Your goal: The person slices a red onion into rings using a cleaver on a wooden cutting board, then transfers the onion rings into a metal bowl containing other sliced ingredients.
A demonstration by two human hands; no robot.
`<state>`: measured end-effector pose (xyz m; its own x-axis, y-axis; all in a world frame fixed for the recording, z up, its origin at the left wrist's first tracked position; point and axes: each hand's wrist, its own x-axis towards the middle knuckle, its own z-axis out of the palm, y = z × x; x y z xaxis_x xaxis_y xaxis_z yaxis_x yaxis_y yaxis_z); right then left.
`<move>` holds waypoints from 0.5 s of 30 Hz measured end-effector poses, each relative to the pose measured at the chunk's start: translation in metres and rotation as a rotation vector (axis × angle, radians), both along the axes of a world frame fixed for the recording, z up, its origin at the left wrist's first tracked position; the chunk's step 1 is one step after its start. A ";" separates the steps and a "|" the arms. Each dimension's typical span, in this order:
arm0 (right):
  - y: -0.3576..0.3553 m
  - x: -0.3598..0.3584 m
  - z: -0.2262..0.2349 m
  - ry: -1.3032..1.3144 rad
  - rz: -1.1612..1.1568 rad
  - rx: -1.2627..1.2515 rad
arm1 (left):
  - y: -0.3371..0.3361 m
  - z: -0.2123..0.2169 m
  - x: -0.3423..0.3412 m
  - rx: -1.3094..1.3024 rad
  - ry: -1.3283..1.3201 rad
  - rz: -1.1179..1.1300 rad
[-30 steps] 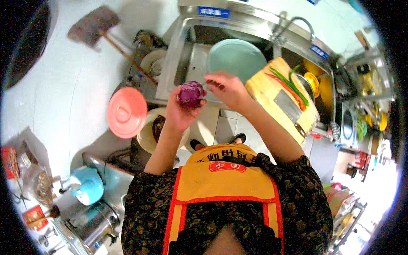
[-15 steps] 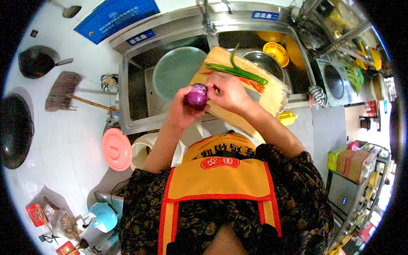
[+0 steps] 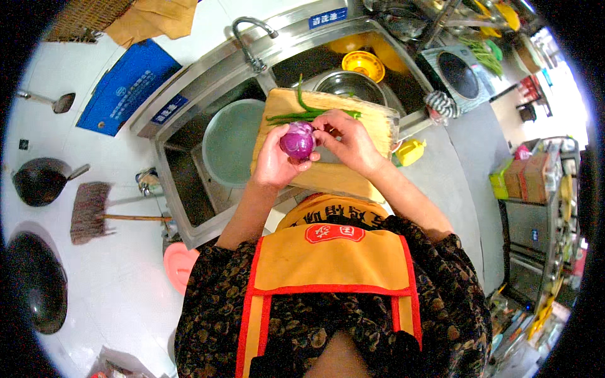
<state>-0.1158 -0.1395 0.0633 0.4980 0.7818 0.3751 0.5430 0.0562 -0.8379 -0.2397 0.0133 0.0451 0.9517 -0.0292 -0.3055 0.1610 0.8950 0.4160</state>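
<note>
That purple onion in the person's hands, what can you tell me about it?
The red onion is round, with glossy purple skin and a paler patch near its top. It is whole as far as can be seen. The left hand cups it from below and behind, while the right hand has its fingertips at its upper side. It is held above the wooden cutting board.

A steel sink unit point(image 3: 189, 208) carries it all, and a wooden cutting board point(image 3: 340, 176) lies across its rim with long green beans point(image 3: 302, 113) resting on the far end. A pale green basin point(image 3: 230, 142) sits down in the left bowl, while a steel bowl point(image 3: 350, 85) and a yellow dish point(image 3: 362, 63) sit in the right one.
</note>
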 end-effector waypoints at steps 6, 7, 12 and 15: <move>0.009 -0.008 -0.003 -0.245 -0.119 -0.079 | 0.004 -0.008 -0.002 0.007 0.136 0.063; 0.012 -0.013 -0.006 -0.200 -0.153 -0.126 | 0.006 -0.014 -0.004 -0.048 0.130 0.078; 0.021 -0.017 -0.020 0.392 -0.241 -0.262 | 0.013 -0.032 -0.016 -0.299 0.060 0.065; 0.024 -0.035 -0.024 0.419 -0.072 -0.139 | 0.018 -0.034 -0.022 -0.347 0.025 0.077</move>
<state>-0.1507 -0.1159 0.0392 0.6397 0.7683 0.0235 0.1538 -0.0980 -0.9832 -0.2617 0.0315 0.0112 0.9475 -0.0636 -0.3134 0.0934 0.9923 0.0813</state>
